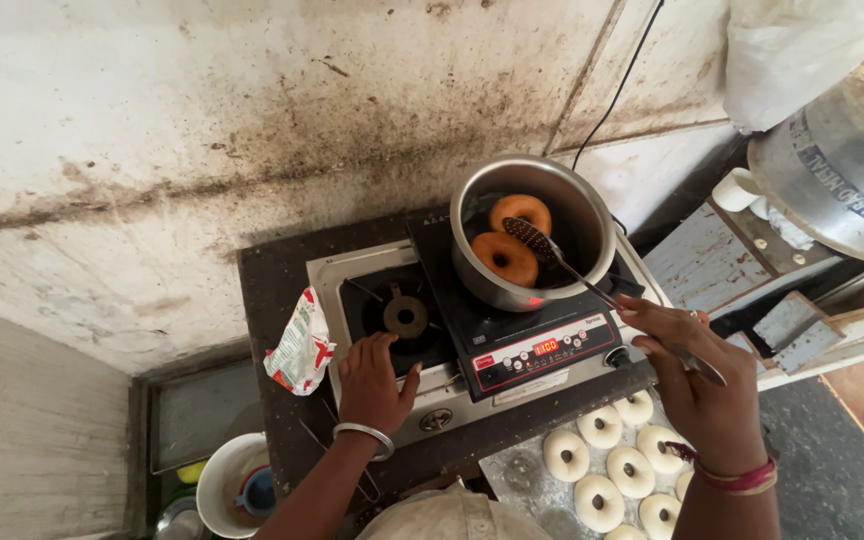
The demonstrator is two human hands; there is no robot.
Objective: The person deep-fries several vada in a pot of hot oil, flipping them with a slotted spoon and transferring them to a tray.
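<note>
Just right grip (697,385) around slotted ladle (592,285) over pot (592,225) rim, left hand (372,385) flat, empty, on stove (352,275) edge.

a dark stone counter (272,290) carries a steel gas stove (372,300) at its centre, a crumpled packet (300,345) at nine o'clock, and a tray of raw dough rings (522,480) at five o'clock.

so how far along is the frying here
Done so far: two rings in the steel pot are already deep orange-brown. In hand: the right hand holds a slotted ladle with its head over them, while the left hand rests on the gas stove. Left: at least eight pale raw rings wait on the sheet below the induction cooker.
</note>
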